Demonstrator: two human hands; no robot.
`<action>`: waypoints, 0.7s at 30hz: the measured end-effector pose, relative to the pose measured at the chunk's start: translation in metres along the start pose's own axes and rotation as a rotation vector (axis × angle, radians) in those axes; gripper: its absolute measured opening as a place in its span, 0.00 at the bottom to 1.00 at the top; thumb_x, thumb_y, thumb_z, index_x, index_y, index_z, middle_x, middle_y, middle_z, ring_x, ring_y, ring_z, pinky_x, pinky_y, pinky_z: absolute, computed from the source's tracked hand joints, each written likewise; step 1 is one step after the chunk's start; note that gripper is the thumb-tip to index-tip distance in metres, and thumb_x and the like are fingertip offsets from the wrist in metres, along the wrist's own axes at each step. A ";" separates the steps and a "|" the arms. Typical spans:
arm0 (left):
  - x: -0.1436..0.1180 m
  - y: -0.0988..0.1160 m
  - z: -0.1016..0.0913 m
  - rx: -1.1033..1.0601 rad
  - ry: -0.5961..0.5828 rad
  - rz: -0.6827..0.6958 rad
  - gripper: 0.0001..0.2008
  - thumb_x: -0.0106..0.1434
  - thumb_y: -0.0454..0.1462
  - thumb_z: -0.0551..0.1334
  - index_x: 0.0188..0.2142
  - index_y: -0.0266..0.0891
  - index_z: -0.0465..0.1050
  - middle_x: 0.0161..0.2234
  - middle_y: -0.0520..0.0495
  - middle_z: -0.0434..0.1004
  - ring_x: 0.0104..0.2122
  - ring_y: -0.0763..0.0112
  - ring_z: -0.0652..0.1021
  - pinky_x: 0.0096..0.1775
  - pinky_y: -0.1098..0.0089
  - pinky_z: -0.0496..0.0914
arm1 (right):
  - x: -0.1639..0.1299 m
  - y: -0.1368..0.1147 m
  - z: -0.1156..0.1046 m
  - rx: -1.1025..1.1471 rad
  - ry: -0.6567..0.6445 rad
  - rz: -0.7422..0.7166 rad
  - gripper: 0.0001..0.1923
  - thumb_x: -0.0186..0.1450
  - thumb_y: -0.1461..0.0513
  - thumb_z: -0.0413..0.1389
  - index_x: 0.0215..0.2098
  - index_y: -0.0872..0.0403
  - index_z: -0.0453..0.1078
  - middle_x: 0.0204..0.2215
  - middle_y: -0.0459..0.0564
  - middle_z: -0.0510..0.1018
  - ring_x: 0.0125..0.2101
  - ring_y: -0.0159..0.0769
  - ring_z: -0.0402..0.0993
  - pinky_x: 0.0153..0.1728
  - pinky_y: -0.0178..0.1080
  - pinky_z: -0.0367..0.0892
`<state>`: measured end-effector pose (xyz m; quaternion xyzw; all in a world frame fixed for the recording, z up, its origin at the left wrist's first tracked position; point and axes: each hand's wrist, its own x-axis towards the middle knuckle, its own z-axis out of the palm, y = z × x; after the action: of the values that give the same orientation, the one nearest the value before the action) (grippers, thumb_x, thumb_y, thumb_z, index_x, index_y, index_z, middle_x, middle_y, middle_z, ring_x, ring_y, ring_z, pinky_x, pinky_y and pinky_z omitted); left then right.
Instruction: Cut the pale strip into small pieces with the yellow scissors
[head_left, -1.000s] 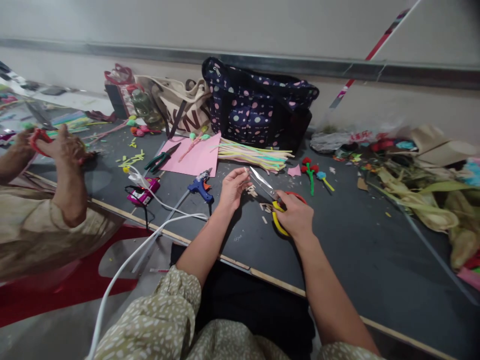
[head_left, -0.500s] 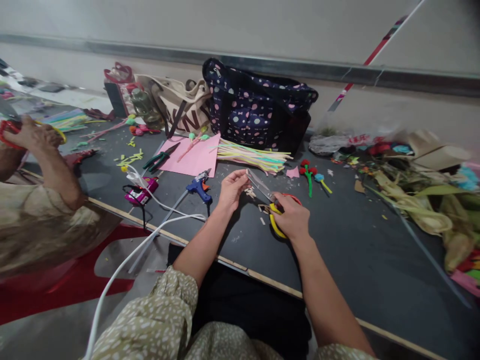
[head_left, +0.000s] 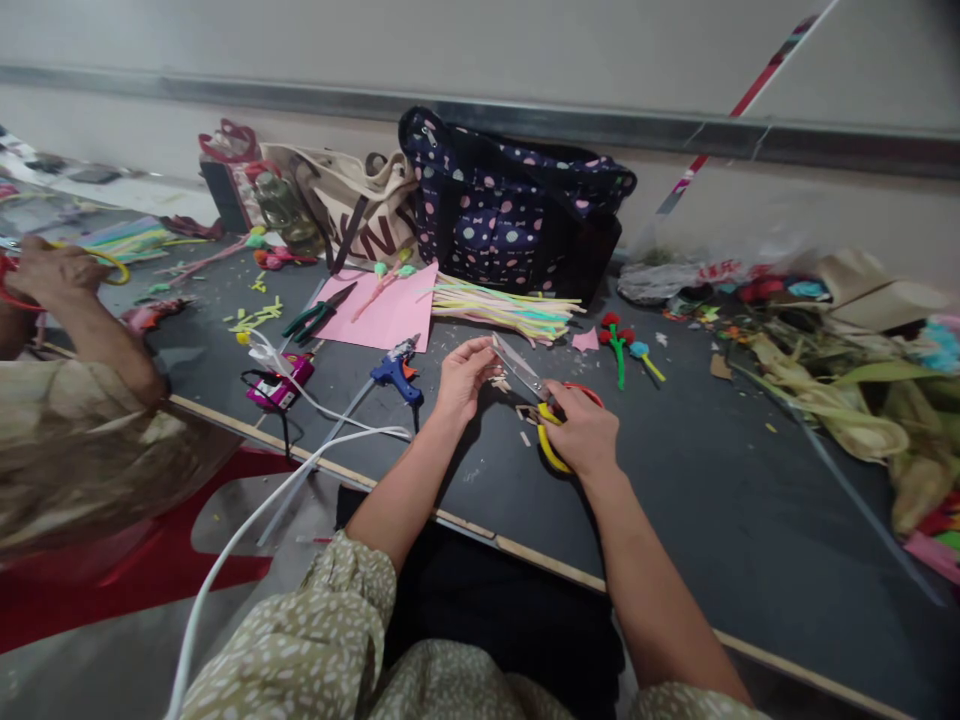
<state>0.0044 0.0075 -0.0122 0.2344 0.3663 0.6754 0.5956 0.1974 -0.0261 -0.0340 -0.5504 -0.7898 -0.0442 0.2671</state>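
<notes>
My right hand [head_left: 583, 428] grips a pair of scissors [head_left: 519, 366] with red and yellow handles. The blades are slightly apart and point up and left at my left fingertips. My left hand [head_left: 465, 378] is closed in a pinch at the blade tips; what it holds, if anything, is too small to make out. Under the hands, small pale cut pieces [head_left: 501, 383] lie scattered on the dark table [head_left: 675, 520]. A blue glue gun [head_left: 397, 370] rests just left of my left hand.
Behind stand a navy patterned bag [head_left: 517, 200] and a beige tote [head_left: 360, 200]. Pale pipe cleaners [head_left: 502, 308], pink paper [head_left: 390, 320], pliers [head_left: 319, 315] and pipe-cleaner flowers [head_left: 616, 340] lie around. Dried husks [head_left: 840, 400] pile up right. A co-worker's hand [head_left: 56, 275] holds scissors, left. A white cable [head_left: 247, 540] crosses the edge.
My hands and the scissors stay nearly in place. The view has shifted slightly, and the co-worker's hands at the left have moved a little.
</notes>
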 end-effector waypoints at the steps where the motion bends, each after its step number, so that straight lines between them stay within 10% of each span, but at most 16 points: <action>1: 0.000 0.000 0.000 0.002 0.006 0.005 0.17 0.42 0.38 0.75 0.32 0.36 0.78 0.28 0.51 0.78 0.25 0.76 0.76 0.31 0.72 0.71 | 0.000 0.000 0.000 -0.008 0.006 0.001 0.18 0.61 0.59 0.55 0.49 0.48 0.73 0.33 0.44 0.79 0.33 0.31 0.72 0.28 0.34 0.55; 21: -0.002 -0.006 0.004 -0.032 0.069 0.051 0.15 0.42 0.37 0.75 0.32 0.37 0.79 0.30 0.51 0.80 0.25 0.79 0.76 0.34 0.74 0.71 | -0.003 -0.006 0.005 -0.104 0.042 -0.007 0.18 0.64 0.60 0.51 0.50 0.49 0.73 0.32 0.46 0.79 0.29 0.30 0.68 0.27 0.35 0.50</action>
<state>0.0118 0.0067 -0.0137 0.2107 0.3698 0.7038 0.5688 0.1912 -0.0285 -0.0384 -0.5598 -0.7825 -0.0974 0.2545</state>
